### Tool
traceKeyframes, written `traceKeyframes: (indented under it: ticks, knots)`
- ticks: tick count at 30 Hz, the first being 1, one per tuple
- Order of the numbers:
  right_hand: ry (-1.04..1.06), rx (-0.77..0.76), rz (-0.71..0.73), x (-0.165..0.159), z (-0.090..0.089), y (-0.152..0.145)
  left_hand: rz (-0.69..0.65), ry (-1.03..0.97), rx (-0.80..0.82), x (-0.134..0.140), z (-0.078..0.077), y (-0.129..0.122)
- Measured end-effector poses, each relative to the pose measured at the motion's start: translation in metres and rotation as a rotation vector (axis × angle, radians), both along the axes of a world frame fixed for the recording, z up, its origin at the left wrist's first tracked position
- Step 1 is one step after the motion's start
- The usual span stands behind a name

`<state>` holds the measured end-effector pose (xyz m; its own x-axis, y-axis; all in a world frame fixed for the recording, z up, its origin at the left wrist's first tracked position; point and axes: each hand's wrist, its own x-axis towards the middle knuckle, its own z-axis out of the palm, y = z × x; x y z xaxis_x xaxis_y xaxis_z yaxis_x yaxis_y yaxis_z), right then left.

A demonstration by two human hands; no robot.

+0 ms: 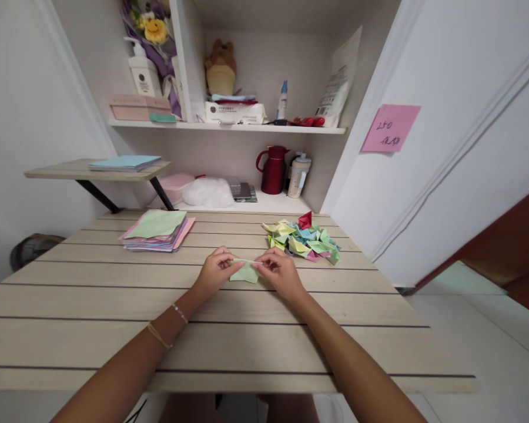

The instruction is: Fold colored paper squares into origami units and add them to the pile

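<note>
A pale green sheet of folding paper (245, 273) is held between my two hands, just above the slatted table. My left hand (214, 272) pinches its left end between thumb and fingers. On the opposite end, my right hand (282, 271) has the same kind of pinch. The paper's upper edge runs level between the thumbs, and part of the sheet hangs below them. Beyond my right hand lies a heap of folded paper boats (306, 239) in yellow, green, blue and pink, with a red one (305, 220) at the back.
A stack of coloured paper squares (156, 231) sits at the table's back left. Above it, a small raised shelf (62, 169) bears blue paper (124, 163). Behind the table stand a red jug (273, 170) and a pale tumbler (298, 176). A pink note (390, 129) is on the right wall.
</note>
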<state>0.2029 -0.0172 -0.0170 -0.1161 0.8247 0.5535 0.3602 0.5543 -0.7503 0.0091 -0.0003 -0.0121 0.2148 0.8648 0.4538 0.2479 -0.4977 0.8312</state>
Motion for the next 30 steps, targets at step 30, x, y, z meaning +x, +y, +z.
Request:
traceKeyframes:
  ticks: [30]
  knots:
    - [0.119,-0.176,-0.116,-0.001,-0.003,-0.002,-0.387,-0.359,-0.453,-0.003,-0.004,-0.002]
